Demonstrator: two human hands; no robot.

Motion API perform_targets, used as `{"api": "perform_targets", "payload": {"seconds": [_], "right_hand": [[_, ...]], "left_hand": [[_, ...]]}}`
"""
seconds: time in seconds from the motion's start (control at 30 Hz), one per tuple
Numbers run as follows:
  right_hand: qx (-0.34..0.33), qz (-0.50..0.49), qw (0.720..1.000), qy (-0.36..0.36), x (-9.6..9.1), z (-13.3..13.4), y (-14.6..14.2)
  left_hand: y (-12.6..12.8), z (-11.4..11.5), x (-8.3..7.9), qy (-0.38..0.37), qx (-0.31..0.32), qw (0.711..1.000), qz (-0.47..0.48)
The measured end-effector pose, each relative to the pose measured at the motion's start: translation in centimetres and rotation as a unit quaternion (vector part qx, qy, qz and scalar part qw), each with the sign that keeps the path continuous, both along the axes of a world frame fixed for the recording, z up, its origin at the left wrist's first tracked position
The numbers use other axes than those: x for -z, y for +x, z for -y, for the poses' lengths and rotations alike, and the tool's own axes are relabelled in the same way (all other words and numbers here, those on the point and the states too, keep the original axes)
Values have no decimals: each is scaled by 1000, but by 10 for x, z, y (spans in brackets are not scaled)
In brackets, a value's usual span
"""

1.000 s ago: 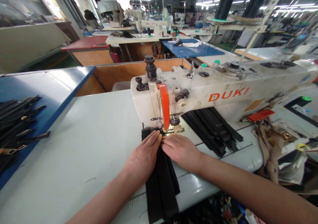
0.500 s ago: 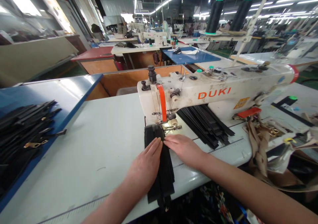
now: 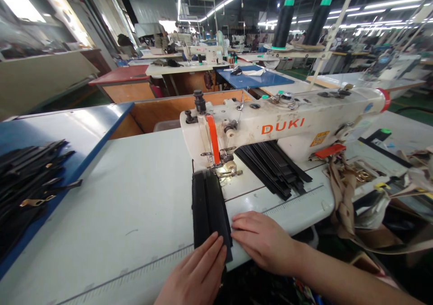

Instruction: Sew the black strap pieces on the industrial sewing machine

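Observation:
A stack of black strips [image 3: 207,205] lies on the white sewing table [image 3: 135,214], its far end under the presser foot of the white DUKI sewing machine [image 3: 277,124]. My left hand [image 3: 199,271] rests flat with fingers stretched on the near end of the strips. Beside it, my right hand [image 3: 265,242] lies flat on the table with fingertips touching the strips' right edge. Both hands are near the table's front edge.
More black strips [image 3: 274,167] are piled under the machine arm. A heap of black strips with metal clips [image 3: 29,183] lies on the blue side table at left. Tan straps and clutter [image 3: 352,192] sit at right. Other sewing stations stand behind.
Both hands have slid back from the presser foot toward the table's front edge along the black strips. More of the strips now shows in front of the needle.

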State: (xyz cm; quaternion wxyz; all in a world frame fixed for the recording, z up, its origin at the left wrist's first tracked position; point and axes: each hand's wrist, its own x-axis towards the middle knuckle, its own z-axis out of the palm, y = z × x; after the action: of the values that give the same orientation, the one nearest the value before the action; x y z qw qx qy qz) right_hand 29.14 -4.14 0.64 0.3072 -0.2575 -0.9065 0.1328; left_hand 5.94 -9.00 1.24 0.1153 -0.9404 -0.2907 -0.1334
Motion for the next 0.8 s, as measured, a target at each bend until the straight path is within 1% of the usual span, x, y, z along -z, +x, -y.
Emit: {"api": "perform_targets", "payload": {"seconds": [0.13,0.43,0.63,0.8], "right_hand": [[-19,-5,1000,-1,-1,4,3],[-46,-14,999,5,-4,1,4],[-49,-10,999,1,-3,2,4],[-46,-15,999,2,-3,1,4]], "left_hand": [[-1,-1,6,11,16,999,33],[4,-3,-2,3,5,999,47],[3,-2,1,-7,0,999,53],[3,-1,3,1,-1,999,55]]}}
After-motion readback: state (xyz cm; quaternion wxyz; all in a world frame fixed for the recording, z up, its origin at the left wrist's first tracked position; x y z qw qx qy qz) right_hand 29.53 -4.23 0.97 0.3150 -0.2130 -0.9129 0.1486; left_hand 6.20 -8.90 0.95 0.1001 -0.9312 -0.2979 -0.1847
